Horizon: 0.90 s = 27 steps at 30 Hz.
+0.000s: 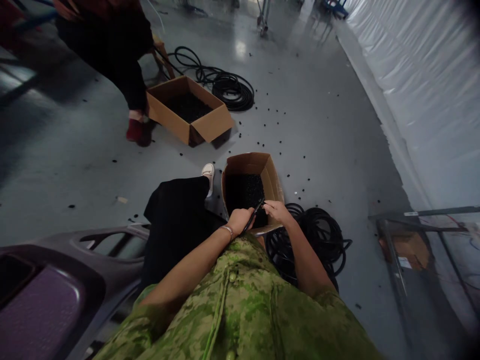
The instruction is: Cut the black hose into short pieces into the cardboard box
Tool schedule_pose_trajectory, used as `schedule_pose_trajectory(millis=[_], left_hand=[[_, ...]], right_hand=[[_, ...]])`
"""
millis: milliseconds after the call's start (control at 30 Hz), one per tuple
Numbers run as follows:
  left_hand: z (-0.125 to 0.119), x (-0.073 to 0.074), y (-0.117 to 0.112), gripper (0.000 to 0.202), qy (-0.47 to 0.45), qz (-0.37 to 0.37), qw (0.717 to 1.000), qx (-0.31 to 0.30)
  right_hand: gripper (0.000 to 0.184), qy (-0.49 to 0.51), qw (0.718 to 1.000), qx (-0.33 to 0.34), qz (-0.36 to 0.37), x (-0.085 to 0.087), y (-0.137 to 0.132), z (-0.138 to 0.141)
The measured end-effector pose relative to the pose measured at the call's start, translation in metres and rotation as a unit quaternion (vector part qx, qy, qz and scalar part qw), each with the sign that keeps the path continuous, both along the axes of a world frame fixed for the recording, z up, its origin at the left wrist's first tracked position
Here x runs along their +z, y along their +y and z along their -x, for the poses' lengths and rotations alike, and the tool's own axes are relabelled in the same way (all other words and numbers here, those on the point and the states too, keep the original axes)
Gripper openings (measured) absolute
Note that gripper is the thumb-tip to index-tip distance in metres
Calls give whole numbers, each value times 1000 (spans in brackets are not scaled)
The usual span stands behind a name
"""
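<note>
My left hand (240, 221) is closed around a slim black length (258, 205) that slants up to the right; its exact kind is too dark to make out. My right hand (276, 211) is closed in a pinch at the upper end of it, fingertips close to those of the left. Both hands are over the near edge of an open cardboard box (275, 182) between my legs. Inside the box lie many small black pieces (251, 187). A loose coil of black tubing or cable (318, 235) rests on the floor beside the box, partly behind my right forearm.
Ahead to the left, another person (112, 55) sits by a second open box (210, 125) of dark pieces, with another black coil (232, 92) behind it. Small black bits dot the grey floor. A purple-grey plastic chair (45, 300) stands left, a metal frame (427, 227) right.
</note>
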State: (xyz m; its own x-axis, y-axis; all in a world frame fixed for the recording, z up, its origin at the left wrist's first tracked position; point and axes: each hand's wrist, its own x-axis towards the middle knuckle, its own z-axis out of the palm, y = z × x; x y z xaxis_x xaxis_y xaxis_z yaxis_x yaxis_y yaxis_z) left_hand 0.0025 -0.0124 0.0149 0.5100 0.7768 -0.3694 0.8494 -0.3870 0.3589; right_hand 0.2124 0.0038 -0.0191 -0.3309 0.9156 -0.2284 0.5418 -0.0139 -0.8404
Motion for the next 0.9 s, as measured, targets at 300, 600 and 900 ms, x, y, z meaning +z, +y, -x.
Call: schedule_pose_trajectory(millis=[300, 600, 900], left_hand=[[-1, -1, 0, 30, -20, 19, 999, 21], [0, 0, -1, 29, -29, 31, 998, 35], [0, -3, 0, 31, -48, 37, 997, 49]], right_hand=[[25, 31, 996, -78, 33, -17, -5, 5], [32, 105, 979, -145, 99, -3, -7, 12], [35, 118, 975, -130, 137, 2, -12, 15]])
